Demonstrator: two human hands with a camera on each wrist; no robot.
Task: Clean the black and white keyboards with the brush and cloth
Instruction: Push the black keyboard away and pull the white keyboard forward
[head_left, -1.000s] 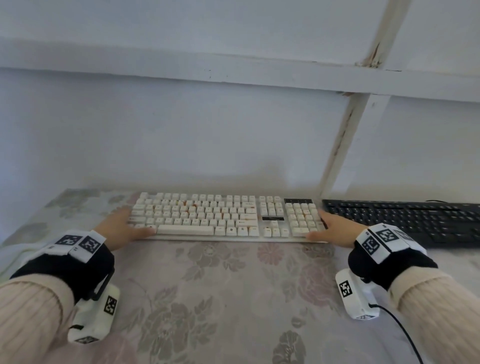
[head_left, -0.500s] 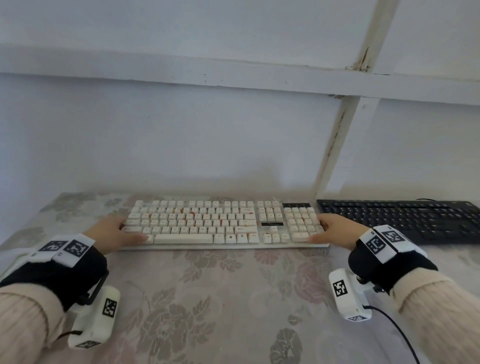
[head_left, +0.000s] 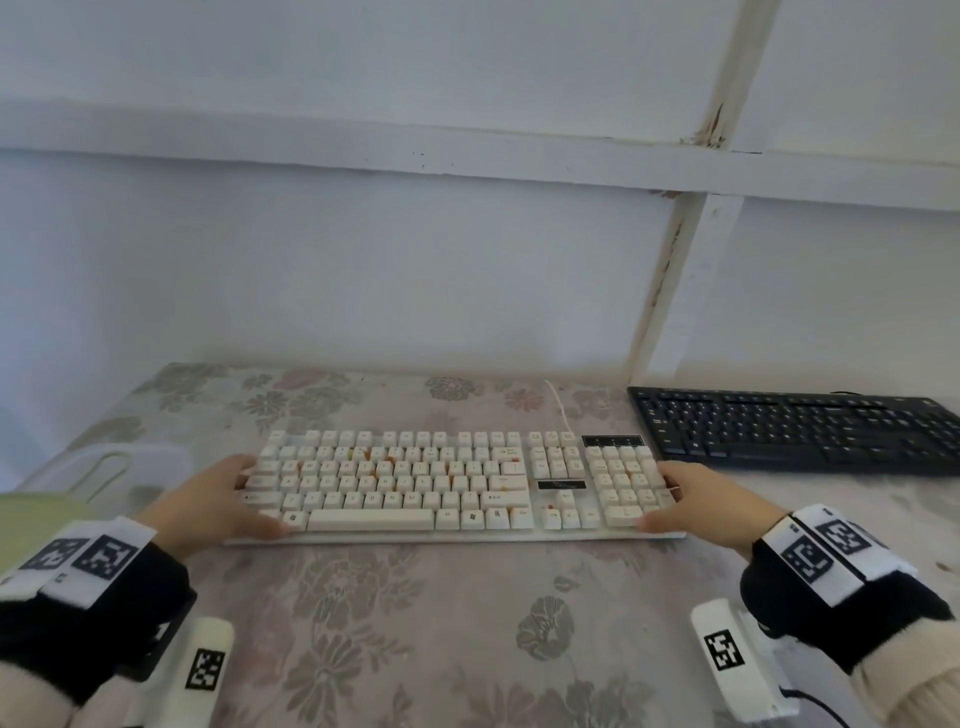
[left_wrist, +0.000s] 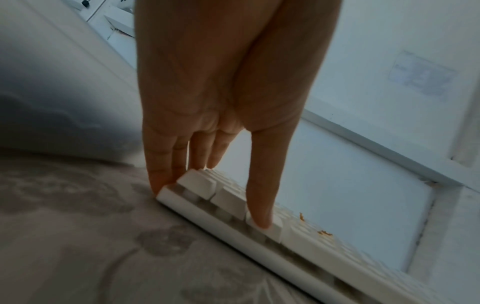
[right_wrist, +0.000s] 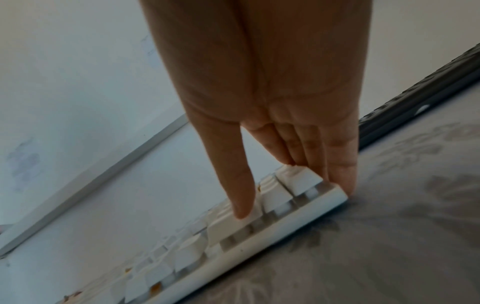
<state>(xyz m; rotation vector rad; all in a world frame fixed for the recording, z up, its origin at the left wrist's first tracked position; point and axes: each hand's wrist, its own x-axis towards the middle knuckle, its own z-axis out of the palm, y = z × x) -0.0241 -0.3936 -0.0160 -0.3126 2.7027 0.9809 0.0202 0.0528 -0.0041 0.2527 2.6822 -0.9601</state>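
You held the white keyboard at frame centre — left hand and right hand each pinching an end, thumb on the keys — orange crumbs uncleared, black keyboard untouched, brush and cloth unseen.

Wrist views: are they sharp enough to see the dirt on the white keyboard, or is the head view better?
Left wrist view: dim and backlit, the white keyboard smeared toward the lower right, only a few orange specks show. Right wrist view: similar, far keys blurred, left of the right hand. Head view: evenly lit and sharper, with orange specks visible between keys; edges bend from the wide lens.
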